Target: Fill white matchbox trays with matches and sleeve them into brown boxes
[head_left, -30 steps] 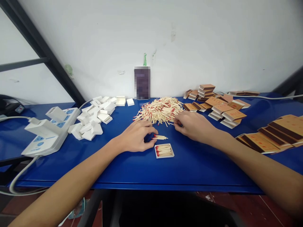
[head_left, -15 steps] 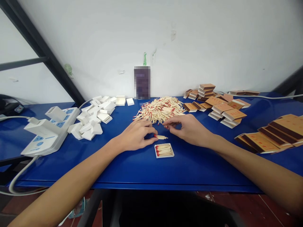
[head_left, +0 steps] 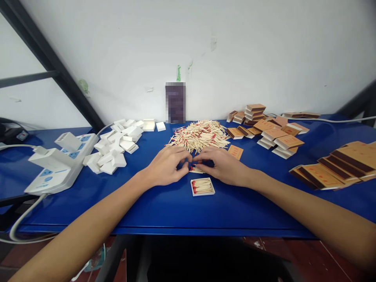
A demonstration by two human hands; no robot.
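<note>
A white tray (head_left: 203, 187) with red-tipped matches in it lies on the blue table, just nearer than my hands. Between my hands is a small bunch of matches (head_left: 197, 169), partly covered by the right fingers. My left hand (head_left: 169, 165) rests left of the bunch, its thumb and fingers curled with a gap between them; whether they hold a match is too small to tell. My right hand (head_left: 223, 164) has its fingers pinched over the bunch, their tips hidden in part. Behind both hands spreads a large heap of matches (head_left: 202, 134).
White empty trays (head_left: 113, 147) are piled at the left, beside a power strip (head_left: 63, 164). Orange matchbox sleeves (head_left: 274, 134) stand stacked at the right, more (head_left: 337, 168) nearer. One sleeve (head_left: 235, 152) lies behind my right hand. A dark pixelated rectangle (head_left: 176, 102) is by the wall.
My right hand has moved left, over the small bunch and close to my left hand. The sleeve behind it has come into view. My left hand has barely moved.
</note>
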